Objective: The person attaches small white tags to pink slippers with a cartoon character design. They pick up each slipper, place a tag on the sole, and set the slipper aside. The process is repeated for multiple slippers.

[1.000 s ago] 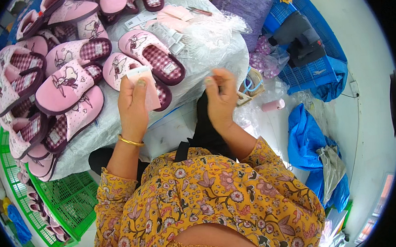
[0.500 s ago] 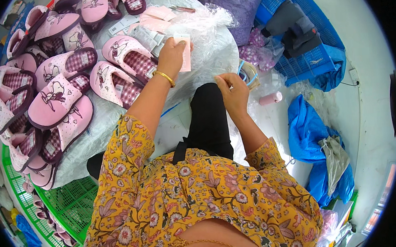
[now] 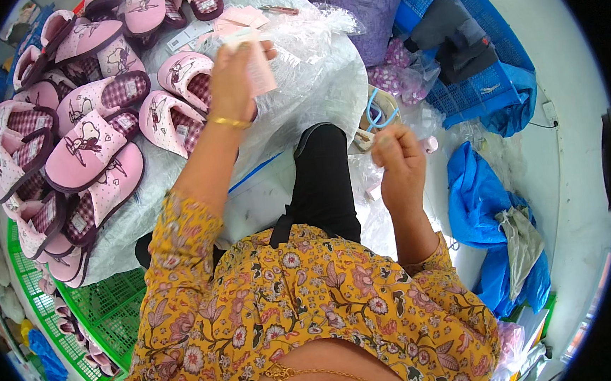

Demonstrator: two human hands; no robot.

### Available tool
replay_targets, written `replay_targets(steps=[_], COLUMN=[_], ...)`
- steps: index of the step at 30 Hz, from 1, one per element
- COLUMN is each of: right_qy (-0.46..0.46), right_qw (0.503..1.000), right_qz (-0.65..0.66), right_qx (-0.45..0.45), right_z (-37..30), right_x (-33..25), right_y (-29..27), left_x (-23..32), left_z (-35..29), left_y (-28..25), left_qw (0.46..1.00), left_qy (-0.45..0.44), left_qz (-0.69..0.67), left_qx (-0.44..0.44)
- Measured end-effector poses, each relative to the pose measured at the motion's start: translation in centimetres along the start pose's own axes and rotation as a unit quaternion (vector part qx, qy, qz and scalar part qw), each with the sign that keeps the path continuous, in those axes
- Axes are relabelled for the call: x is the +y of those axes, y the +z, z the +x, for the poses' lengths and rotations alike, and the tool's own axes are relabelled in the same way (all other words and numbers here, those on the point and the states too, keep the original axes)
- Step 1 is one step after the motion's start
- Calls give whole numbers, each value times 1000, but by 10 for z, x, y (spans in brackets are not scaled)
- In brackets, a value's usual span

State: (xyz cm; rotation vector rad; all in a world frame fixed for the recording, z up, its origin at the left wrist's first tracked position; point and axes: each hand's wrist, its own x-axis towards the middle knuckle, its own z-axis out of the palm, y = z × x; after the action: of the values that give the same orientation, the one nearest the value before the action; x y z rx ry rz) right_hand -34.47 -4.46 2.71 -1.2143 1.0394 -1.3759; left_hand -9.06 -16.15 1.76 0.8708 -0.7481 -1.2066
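My left hand (image 3: 229,86), a gold bangle at its wrist, grips a thin pale pink card (image 3: 260,72) over the table, with the card sticking out on its right side. Just left of that hand lies a pair of pink slippers (image 3: 158,116) with dark checked insoles, partly covered by my hand and wrist. My right hand (image 3: 396,154) is raised right of my knee, fingers curled together in a pinch. Whether anything thin is between them, I cannot make out. More pink cards (image 3: 244,18) lie flat on the table beyond my left hand.
Many more slippers (image 3: 90,145) are heaped at the table's left. Clear plastic sheeting (image 3: 311,70) covers the tabletop. Tweezers-like metal tool (image 3: 280,9) lies at the back. Blue baskets (image 3: 455,102) stand at the right, a green crate (image 3: 109,317) below left, and blue bags (image 3: 473,200) lie right.
My left hand has moved left and slightly away from me with the pink card, over the slipper pair. My right hand has moved right and toward me, away from the table edge.
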Motion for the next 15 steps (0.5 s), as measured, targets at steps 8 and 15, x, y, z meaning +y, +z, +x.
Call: replay_targets(steps=[8,15], right_qy=[-69,-39], right_qw=[996,956], right_qz=[-55,-215], right_qx=[-3,-196], right_z=[-1,-24], right_x=[7,23], right_y=[34,53], left_x=[24,14], left_z=[-113,-131], left_y=[-36,-28], left_qw=[979,952], left_qy=[-182,-198], left_qz=[-40,-169], left_qx=[-83,-164])
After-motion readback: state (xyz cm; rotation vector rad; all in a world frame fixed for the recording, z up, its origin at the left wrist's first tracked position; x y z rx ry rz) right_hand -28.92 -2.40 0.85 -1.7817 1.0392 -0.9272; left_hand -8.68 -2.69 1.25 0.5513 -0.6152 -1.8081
